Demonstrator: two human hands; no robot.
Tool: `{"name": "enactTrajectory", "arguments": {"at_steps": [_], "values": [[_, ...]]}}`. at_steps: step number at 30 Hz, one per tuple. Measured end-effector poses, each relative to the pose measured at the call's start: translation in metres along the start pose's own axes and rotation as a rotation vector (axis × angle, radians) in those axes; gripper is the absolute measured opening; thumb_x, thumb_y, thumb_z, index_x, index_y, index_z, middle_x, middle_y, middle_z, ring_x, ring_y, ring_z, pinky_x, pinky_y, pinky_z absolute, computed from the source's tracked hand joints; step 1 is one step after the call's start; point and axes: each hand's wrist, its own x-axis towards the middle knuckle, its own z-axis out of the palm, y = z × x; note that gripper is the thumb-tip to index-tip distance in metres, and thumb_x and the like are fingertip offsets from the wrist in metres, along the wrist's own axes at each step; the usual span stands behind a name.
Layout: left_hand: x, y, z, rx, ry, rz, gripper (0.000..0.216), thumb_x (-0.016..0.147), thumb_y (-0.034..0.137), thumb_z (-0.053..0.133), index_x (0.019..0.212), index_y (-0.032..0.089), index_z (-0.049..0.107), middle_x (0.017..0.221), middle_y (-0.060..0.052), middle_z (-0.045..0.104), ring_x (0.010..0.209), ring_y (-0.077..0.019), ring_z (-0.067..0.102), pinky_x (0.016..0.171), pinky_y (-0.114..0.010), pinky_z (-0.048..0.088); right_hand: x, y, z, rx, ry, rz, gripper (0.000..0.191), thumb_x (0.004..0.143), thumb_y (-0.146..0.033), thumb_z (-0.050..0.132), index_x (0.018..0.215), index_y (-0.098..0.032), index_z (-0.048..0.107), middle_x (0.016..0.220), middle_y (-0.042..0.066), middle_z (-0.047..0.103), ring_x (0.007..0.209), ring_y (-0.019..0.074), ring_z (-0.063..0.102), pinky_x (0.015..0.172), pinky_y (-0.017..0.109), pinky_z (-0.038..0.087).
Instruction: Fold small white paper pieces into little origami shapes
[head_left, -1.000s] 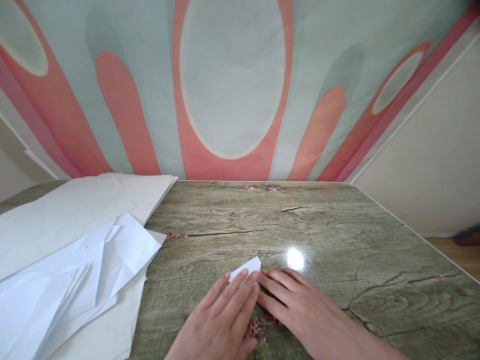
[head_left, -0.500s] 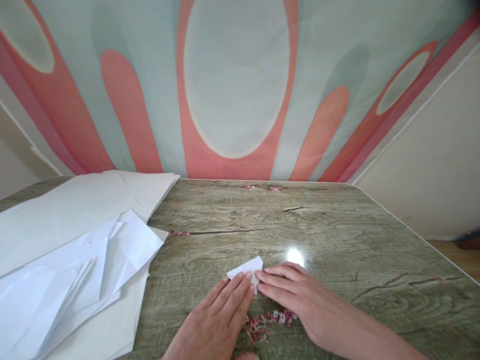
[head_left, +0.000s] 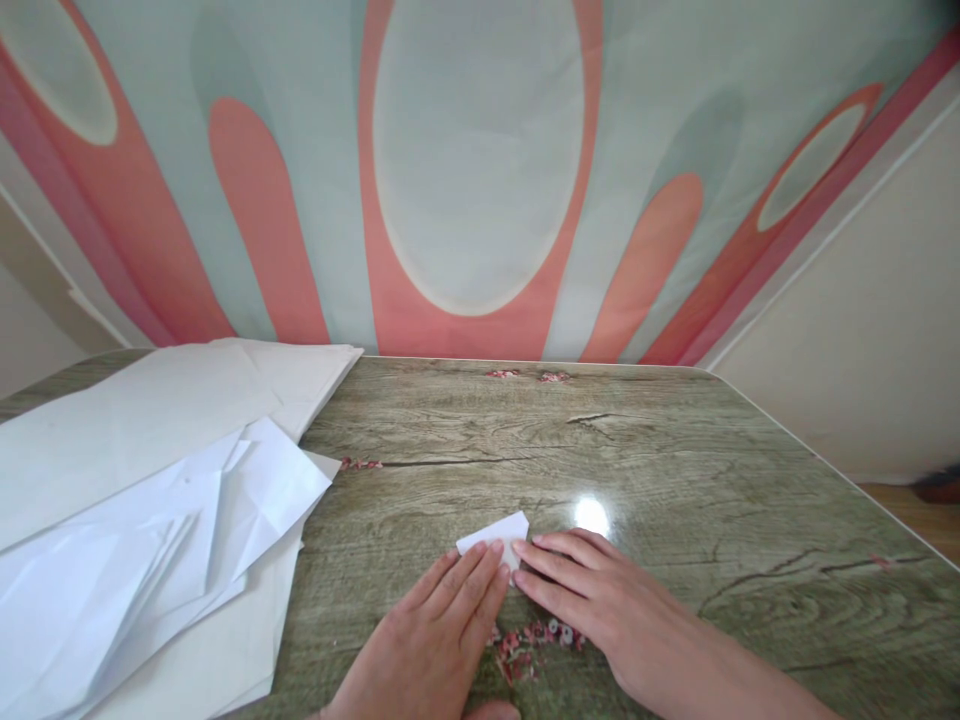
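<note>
A small folded piece of white paper [head_left: 495, 530] lies flat on the wood-patterned table [head_left: 637, 450], in front of me. Across its lower left part rests my left hand [head_left: 442, 625], fingers stretched out and flat, covering some of the paper. My right hand [head_left: 581, 580] comes in from the right with its fingers extended; the fingertips touch the paper's right edge. Neither hand wraps round anything. The paper's lower part is hidden under the fingers.
On the left, a stack of large off-white sheets [head_left: 172, 390] bears several folded white papers [head_left: 277, 480]. Behind the table stands a wall covering [head_left: 480, 150] with coral and grey-green shapes. The table's right edge slants down toward me.
The view has shifted very slightly. Both hands stay on the folded paper in nearly the same place, with only tiny finger movement.
</note>
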Motion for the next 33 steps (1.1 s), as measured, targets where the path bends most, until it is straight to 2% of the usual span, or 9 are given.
{"name": "enactTrajectory", "arguments": {"at_steps": [5,9,14,18,24,28,31,33], "values": [[0.0,0.004,0.002,0.022,-0.012,-0.034,0.073,0.085,0.054,0.048,0.142,0.013,0.03,0.149,-0.012,0.023,0.135,-0.0276,0.025,0.11,-0.04,0.025,-0.001,0.0,0.003,-0.031,0.002,0.002,0.053,0.084,-0.003,0.045,0.134,-0.021,0.044,0.139,0.002,0.047,0.122,0.0207,0.044,0.1,0.039,0.04],[-0.001,0.006,0.002,0.015,0.01,-0.045,0.074,0.083,0.053,0.052,0.141,0.013,0.031,0.148,-0.014,0.026,0.133,-0.0295,0.03,0.108,-0.042,0.029,-0.002,0.0,0.006,-0.059,-0.016,0.013,0.048,0.088,-0.008,0.045,0.135,-0.021,0.043,0.141,0.001,0.043,0.122,0.0213,0.043,0.101,0.04,0.039],[0.003,0.01,-0.009,-0.025,-0.04,-0.093,0.074,0.08,0.051,0.056,0.139,0.012,0.036,0.144,-0.017,0.033,0.128,-0.0341,0.037,0.101,-0.048,0.037,-0.003,0.001,0.006,-0.069,-0.021,0.015,0.046,0.09,-0.011,0.046,0.135,-0.023,0.043,0.141,0.0,0.044,0.122,0.0202,0.043,0.101,0.04,0.038],[0.007,0.011,-0.017,-0.088,-0.059,-0.152,0.075,0.078,0.052,0.06,0.138,0.012,0.038,0.141,-0.018,0.039,0.124,-0.0356,0.041,0.099,-0.052,0.038,-0.003,0.0,0.007,-0.083,-0.025,0.024,0.047,0.09,-0.012,0.046,0.136,-0.023,0.041,0.142,0.0,0.043,0.123,0.0201,0.042,0.101,0.04,0.038],[0.008,0.008,-0.019,-0.178,0.01,-0.187,0.065,0.08,0.056,0.056,0.135,0.023,0.044,0.136,-0.012,0.047,0.121,-0.0334,0.045,0.098,-0.052,0.038,-0.003,-0.002,0.007,-0.098,-0.016,0.031,0.049,0.091,-0.013,0.046,0.138,-0.023,0.039,0.142,-0.001,0.042,0.123,0.0195,0.041,0.101,0.038,0.038],[0.008,0.008,-0.016,-0.161,0.05,-0.192,0.061,0.083,0.056,0.052,0.135,0.025,0.043,0.134,-0.013,0.049,0.117,-0.0336,0.047,0.095,-0.053,0.04,-0.002,-0.002,0.009,-0.1,-0.004,0.022,0.047,0.091,-0.013,0.046,0.137,-0.022,0.04,0.141,0.001,0.044,0.123,0.0198,0.042,0.1,0.038,0.039],[0.01,0.009,-0.013,-0.117,0.092,-0.2,0.059,0.082,0.052,0.057,0.133,0.024,0.045,0.131,-0.014,0.051,0.113,-0.0339,0.05,0.092,-0.052,0.043,-0.002,-0.002,0.009,-0.09,0.021,0.02,0.046,0.09,-0.013,0.047,0.135,-0.023,0.043,0.138,0.002,0.047,0.122,0.0199,0.044,0.099,0.037,0.039],[0.012,0.008,-0.011,-0.089,0.133,-0.21,0.053,0.082,0.042,0.062,0.129,0.022,0.048,0.125,-0.013,0.055,0.109,-0.0331,0.052,0.089,-0.051,0.044,-0.001,-0.002,0.007,-0.082,0.027,0.018,0.044,0.09,-0.013,0.047,0.133,-0.023,0.045,0.137,0.001,0.048,0.122,0.0195,0.044,0.099,0.037,0.039]]}}
